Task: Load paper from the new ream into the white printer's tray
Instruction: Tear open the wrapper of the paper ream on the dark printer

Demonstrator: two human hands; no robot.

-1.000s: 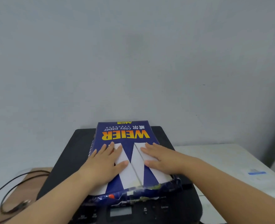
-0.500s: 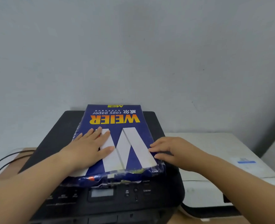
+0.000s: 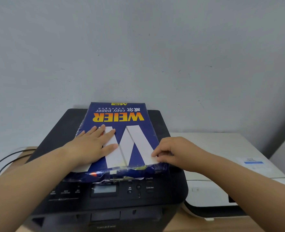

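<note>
Head view: I judge the ream (image 3: 120, 131) heavy and stiff; left hand (image 3: 91, 146) flat, grip apart; right hand (image 3: 173, 151) pinches its torn near-right wrapper corner.

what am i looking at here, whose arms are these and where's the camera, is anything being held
The single picture comes from a camera worn on a person's head, looking down at their own bare arms. A blue ream of copy paper lies on top of a black printer. The left hand rests flat on the ream; the right hand curls its fingers at the ream's near right corner, seemingly working at the wrapper. Nothing is lifted. The white printer sits to the right. Cables trail at the left.
</note>
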